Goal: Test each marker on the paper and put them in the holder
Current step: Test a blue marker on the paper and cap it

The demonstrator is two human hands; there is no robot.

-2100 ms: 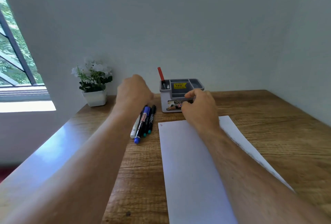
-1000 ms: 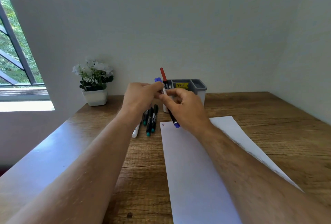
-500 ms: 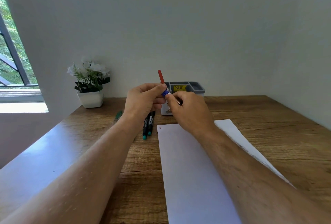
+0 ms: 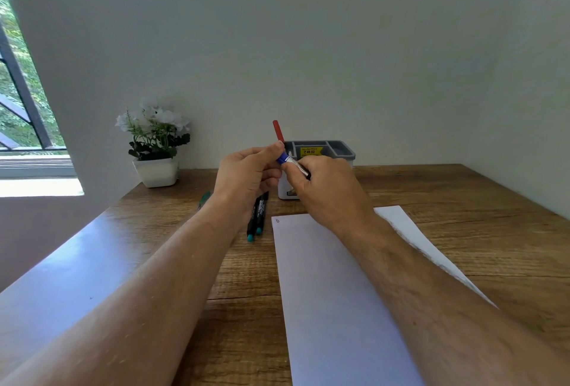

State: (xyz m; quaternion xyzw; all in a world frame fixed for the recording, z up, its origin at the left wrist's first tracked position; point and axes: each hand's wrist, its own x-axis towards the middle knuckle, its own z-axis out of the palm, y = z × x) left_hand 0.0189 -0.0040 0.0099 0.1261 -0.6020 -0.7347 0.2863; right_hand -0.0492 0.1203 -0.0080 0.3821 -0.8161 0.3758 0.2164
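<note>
Both hands meet in front of the grey holder [image 4: 336,151], raised above the table. My right hand [image 4: 327,191] grips the body of a blue marker [image 4: 293,163]. My left hand [image 4: 249,176] pinches its blue cap end. A red marker [image 4: 277,130] stands upright in the holder's left compartment. Two black markers with teal caps [image 4: 256,219] lie on the wood left of the white paper [image 4: 333,293]. A green marker [image 4: 204,199] peeks out behind my left wrist. The paper carries a small red mark [image 4: 277,221] at its top left corner.
A white pot of white flowers [image 4: 155,151] stands at the back left of the wooden table [image 4: 462,216]. A window [image 4: 18,108] is at the far left. Walls close the table at the back and right.
My left hand lifted the blue marker from the row on the table, and my right hand took hold of it. Both hands now hold it together, the left on its cap.
</note>
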